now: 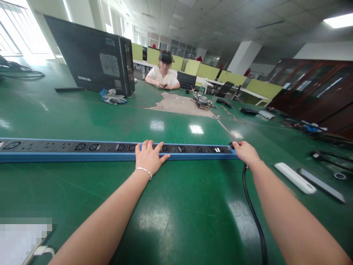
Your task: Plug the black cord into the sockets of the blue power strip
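A long blue power strip (150, 157) with a row of black sockets lies across the green table, running out of view at the left. My left hand (149, 158) rests on its top face with fingers spread and nothing held. At the strip's right end, my right hand (245, 151) is closed around the thick black power cord (255, 217), which hangs down below the hand. A black piece of the cord shows beside the thumb and fingers at the strip's end. The exact grip is partly hidden by the hand.
A black computer case (93, 59) stands back left beside gloves (113, 96). Across the table sits a person (165, 75), near cardboard (176, 105) and a bottle (202, 87). A white bar (295, 177) and grey bar (321, 185) lie right.
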`<state>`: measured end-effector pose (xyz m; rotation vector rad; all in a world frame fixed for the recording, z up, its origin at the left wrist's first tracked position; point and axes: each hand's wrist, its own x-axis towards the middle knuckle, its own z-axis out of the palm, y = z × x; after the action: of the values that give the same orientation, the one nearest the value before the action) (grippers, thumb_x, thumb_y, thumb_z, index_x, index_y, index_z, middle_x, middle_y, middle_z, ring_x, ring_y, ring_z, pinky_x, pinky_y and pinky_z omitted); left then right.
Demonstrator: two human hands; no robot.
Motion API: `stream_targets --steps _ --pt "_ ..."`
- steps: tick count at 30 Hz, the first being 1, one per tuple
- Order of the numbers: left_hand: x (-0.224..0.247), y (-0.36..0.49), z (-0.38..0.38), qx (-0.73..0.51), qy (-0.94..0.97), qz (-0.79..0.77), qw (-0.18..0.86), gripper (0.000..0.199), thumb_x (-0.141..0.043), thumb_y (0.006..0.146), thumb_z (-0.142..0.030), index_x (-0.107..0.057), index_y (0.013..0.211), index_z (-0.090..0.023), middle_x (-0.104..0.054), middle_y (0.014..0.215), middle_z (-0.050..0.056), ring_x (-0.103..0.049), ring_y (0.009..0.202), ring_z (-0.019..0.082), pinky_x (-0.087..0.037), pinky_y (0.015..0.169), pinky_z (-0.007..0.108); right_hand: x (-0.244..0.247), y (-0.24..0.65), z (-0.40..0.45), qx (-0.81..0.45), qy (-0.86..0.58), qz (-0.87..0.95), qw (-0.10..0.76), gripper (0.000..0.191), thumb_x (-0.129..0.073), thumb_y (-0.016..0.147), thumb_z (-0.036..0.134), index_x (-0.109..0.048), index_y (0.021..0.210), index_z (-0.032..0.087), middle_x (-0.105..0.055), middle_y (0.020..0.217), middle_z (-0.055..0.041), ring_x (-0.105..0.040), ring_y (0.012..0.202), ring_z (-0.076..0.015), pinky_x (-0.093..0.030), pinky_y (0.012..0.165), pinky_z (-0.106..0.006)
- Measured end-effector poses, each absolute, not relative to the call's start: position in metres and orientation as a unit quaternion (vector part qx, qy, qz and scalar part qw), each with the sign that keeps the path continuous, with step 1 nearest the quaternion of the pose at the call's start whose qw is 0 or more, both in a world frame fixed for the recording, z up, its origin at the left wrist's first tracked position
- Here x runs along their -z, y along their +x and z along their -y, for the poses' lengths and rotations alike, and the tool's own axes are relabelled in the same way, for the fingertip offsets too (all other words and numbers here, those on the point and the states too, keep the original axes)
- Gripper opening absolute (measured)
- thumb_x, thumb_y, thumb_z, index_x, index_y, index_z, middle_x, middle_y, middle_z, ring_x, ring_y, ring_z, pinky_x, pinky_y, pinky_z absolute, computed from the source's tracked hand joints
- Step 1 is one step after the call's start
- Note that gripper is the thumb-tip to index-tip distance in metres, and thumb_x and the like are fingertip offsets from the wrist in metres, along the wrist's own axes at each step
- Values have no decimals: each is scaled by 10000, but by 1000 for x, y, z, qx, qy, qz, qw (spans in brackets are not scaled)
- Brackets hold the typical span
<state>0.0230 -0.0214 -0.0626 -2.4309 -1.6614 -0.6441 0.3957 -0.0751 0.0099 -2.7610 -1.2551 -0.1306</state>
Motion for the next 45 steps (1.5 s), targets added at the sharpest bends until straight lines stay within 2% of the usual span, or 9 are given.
stream_targets --steps 10,18,25,31,38,45 --pt "63 23 21 214 -803 553 61 570 -385 805 -642 -513 1257 -319 -512 1272 115 -386 1223 297 -212 1009 490 7 408 70 26 -908 418 13 447 -347 876 441 -589 1084 127 -647 1029 -181 -604 972 -270 -437 779 -343" --pt "65 23 21 220 -802 550 75 568 -383 807 -643 -518 1252 -316 -519 1257 117 -396 1213 295 -210 1006 483 13 410 68 11 -905 426 -2 439 -353 879 430 -565 1105 118 -643 1034 -187 -605 972 -260 -439 788 -341" --pt "65 23 20 218 -802 551 72 581 -365 807 -653 -513 1257 -316 -516 1254 122 -394 1211 297 -231 990 482 24 403 73 24 -910 412 35 454 -307 888 445 -516 1124 118 -635 1023 -192 -601 970 -287 -438 782 -360" --pt "63 23 21 213 -804 552 63 576 -373 809 -643 -514 1262 -315 -510 1265 121 -385 1218 299 -222 995 481 24 405 71 5 -906 421 39 413 -328 882 431 -522 1095 135 -639 997 -169 -601 958 -274 -438 781 -355" --pt "63 23 21 209 -805 550 76 584 -384 803 -646 -511 1265 -311 -517 1256 118 -386 1218 294 -230 997 477 28 402 74 6 -910 412 53 429 -300 896 427 -488 1125 116 -635 1009 -188 -605 964 -273 -426 825 -363" --pt "63 23 21 213 -803 551 74 583 -387 798 -651 -519 1256 -315 -517 1257 118 -392 1211 294 -237 988 469 28 396 75 12 -912 403 71 426 -296 896 429 -499 1113 125 -636 1003 -191 -606 956 -276 -434 803 -361"
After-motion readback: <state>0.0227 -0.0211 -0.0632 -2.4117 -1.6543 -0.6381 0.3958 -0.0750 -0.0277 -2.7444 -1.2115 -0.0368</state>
